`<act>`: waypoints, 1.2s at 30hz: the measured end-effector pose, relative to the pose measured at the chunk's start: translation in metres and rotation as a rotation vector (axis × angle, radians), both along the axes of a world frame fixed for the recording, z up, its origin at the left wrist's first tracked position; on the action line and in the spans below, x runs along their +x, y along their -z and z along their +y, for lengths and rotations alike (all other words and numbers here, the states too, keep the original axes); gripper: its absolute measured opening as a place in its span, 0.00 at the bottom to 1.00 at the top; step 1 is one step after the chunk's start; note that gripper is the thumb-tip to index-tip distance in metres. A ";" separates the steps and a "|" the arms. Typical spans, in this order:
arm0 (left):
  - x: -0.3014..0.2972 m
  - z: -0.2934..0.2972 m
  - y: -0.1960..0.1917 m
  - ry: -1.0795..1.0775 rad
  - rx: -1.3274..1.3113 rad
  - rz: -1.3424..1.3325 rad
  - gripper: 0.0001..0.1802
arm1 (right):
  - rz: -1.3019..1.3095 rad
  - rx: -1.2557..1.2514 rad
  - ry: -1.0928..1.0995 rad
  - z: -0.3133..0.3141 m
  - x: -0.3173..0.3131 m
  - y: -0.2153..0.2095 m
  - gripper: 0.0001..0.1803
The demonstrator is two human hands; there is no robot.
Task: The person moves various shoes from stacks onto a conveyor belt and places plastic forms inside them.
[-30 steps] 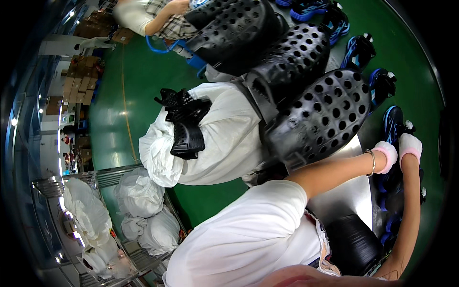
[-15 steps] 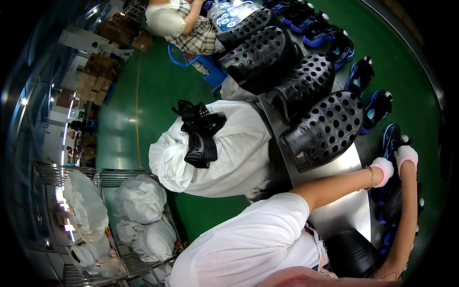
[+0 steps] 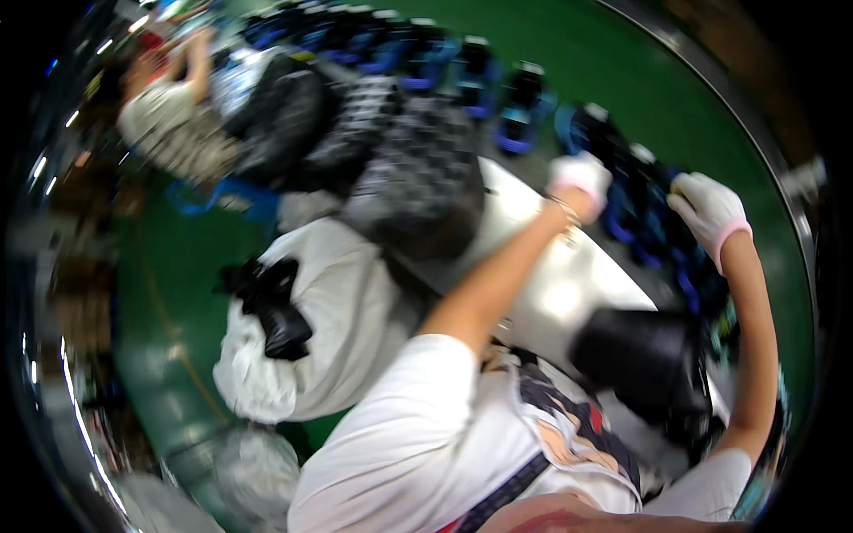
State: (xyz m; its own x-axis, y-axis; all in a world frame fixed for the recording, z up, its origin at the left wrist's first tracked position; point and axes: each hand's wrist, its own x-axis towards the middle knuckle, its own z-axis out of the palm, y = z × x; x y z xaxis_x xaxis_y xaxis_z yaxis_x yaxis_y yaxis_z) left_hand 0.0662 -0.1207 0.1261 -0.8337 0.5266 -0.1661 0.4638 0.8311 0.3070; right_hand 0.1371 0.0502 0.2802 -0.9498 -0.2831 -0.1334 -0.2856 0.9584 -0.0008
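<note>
White gloves with pink cuffs cover both my hands. My left hand (image 3: 579, 182), with a bracelet on its wrist, is over the metal table's far edge beside a black-and-blue shoe (image 3: 582, 129); motion smears its fingers. Farther right, my right hand (image 3: 713, 211) is at another dark shoe (image 3: 647, 173) in the row, thumb and fingers pointing left and apart. Nothing clearly shows in its grip. A line of black-and-blue shoes (image 3: 520, 111) with white bits at their tops curves along the far side of the table.
Large black perforated shoe-shaped pieces (image 3: 418, 169) stand at the left of the shiny metal table (image 3: 555, 293). A black rounded piece (image 3: 635, 355) lies near my body. White sacks (image 3: 329, 311), one with black pieces on top, stand left. Another person (image 3: 173, 115) works at the far left.
The view has swung, so the table and sacks appear farther left. My hands have moved apart, both farther up in the picture. The black rounded piece near me shows more fully.
</note>
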 end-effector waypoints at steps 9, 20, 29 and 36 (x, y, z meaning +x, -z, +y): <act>0.028 0.004 -0.003 0.024 0.419 0.547 0.26 | 0.303 -0.187 0.816 0.134 0.239 -0.028 0.10; 0.023 0.038 0.027 0.113 0.319 0.025 0.19 | 0.407 -0.077 1.205 0.186 0.391 0.030 0.12; 0.041 0.043 0.032 -0.040 0.340 -0.164 0.22 | -0.049 -0.434 0.963 0.176 0.379 0.073 0.22; 0.034 0.074 0.063 -0.023 0.293 -0.167 0.24 | -0.080 -0.314 0.968 0.193 0.336 0.088 0.23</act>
State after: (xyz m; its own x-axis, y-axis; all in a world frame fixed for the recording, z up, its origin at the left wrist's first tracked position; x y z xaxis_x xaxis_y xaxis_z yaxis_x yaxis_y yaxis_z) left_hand 0.1002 -0.0462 0.0627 -0.8199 0.5536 -0.1458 0.3691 0.7060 0.6045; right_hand 0.4729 0.2427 0.1927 -0.7813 0.5681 -0.2583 0.6233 0.7312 -0.2773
